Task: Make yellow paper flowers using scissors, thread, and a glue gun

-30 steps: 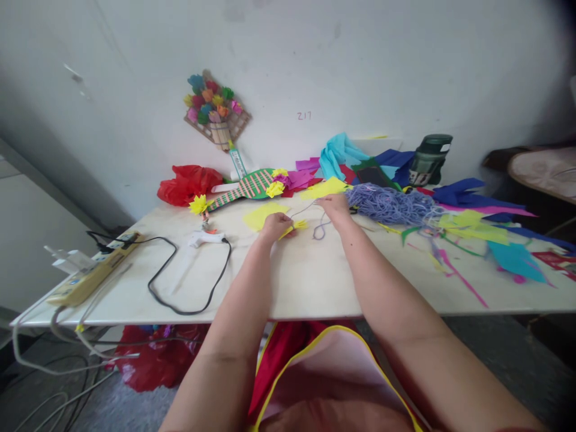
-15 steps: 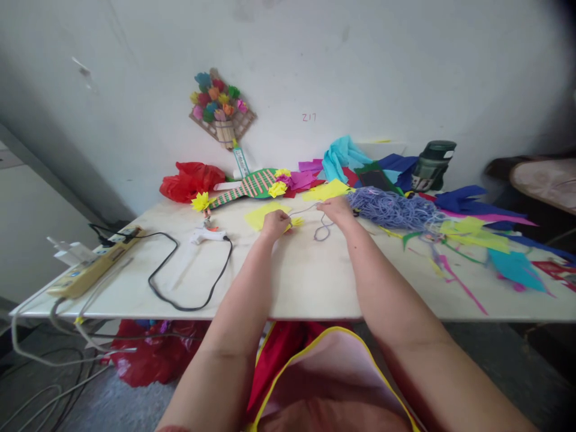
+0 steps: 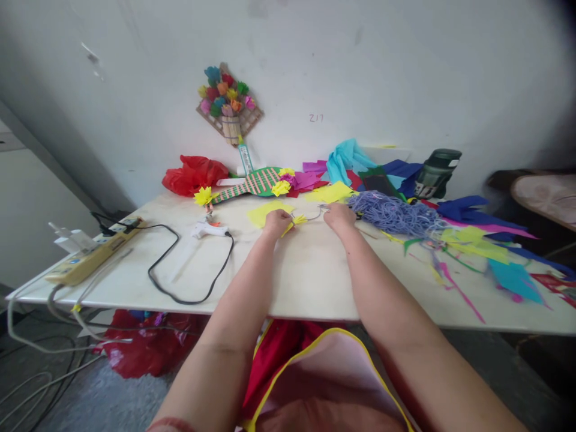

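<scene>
My left hand (image 3: 278, 224) is closed in a pinch above the middle of the table. From its fingertips a small bunched piece of yellow crepe paper (image 3: 299, 221) sticks out to the right. A strand of grey-purple yarn (image 3: 315, 217) runs from beside that paper to my right hand (image 3: 339, 218), whose fingers are closed on it. The exact grip of both hands is partly hidden by their backs. Behind my left hand lies a flat yellow paper sheet (image 3: 261, 212). Just right of my right hand is a tangled heap of the same yarn (image 3: 391, 213).
A white glue gun (image 3: 209, 230) with a black cord lies left, near a power strip (image 3: 94, 252). Behind stand a green lute-shaped craft (image 3: 261, 182), a red plastic bag (image 3: 193, 175) and a dark bottle (image 3: 437, 173). Coloured paper scraps (image 3: 515, 279) cover the right side.
The loose yarn loop that hung between my hands is gone, and the strand there looks shorter. My right hand has moved slightly right and curled more. The view has shifted a little.
</scene>
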